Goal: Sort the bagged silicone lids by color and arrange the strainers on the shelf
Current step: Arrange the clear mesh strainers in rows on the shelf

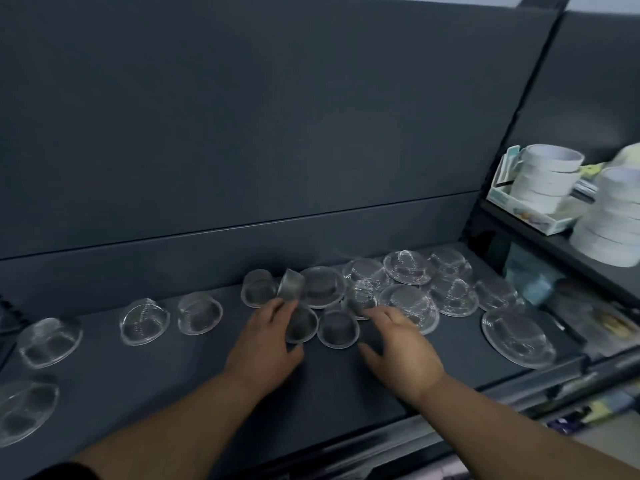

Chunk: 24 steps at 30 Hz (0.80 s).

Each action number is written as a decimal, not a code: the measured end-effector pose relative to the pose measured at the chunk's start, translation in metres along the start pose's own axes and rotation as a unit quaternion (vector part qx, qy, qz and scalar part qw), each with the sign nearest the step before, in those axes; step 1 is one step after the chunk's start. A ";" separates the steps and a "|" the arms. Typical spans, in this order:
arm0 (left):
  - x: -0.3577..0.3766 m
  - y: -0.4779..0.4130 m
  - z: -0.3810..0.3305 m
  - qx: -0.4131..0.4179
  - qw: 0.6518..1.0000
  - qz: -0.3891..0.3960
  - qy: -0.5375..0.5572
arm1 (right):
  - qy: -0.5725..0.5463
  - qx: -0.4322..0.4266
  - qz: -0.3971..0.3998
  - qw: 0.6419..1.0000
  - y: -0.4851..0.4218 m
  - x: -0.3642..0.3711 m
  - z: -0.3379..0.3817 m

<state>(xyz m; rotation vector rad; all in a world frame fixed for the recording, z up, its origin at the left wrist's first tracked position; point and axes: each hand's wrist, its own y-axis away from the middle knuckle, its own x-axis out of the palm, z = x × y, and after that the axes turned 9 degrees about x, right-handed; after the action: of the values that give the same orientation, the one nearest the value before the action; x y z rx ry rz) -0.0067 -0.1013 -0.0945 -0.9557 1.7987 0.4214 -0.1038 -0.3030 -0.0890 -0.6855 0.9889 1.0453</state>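
Observation:
Several round metal mesh strainers lie on a dark grey shelf [145,372]. Most crowd together at the middle and right, such as a large strainer [516,337] near the right front. A few lie spread out to the left, like one strainer [50,341] at the far left. My left hand [266,344] rests on the shelf, its fingers against a small strainer [302,323]; a tilted strainer [291,285] stands just beyond its fingertips. My right hand [398,344] hovers with fingers spread, touching a small strainer [362,296]. Another small strainer [337,330] lies between the hands. No bagged lids are in view.
A dark back panel [242,133] rises behind the shelf. To the right, a higher shelf holds stacks of white tape rolls [543,178] in a cardboard box and another white stack [613,220]. Blurred packaged goods [602,323] sit lower right.

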 end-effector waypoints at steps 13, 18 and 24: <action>0.027 -0.005 -0.009 -0.038 0.999 -0.004 0.025 | -0.002 -0.097 0.066 0.993 -0.024 0.019 0.003; 0.027 0.002 -0.012 -0.045 0.997 -0.036 0.048 | -0.017 -0.083 0.086 0.993 -0.027 0.021 -0.002; 0.016 0.020 -0.005 -0.063 0.994 -0.052 0.075 | -0.017 -0.078 0.092 0.993 -0.021 0.022 0.007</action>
<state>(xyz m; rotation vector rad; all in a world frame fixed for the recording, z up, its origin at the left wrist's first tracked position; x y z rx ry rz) -0.0284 -0.0988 -0.1094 -1.1911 1.8639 0.4111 -0.0777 -0.2963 -0.1061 -0.7107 0.9614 1.3033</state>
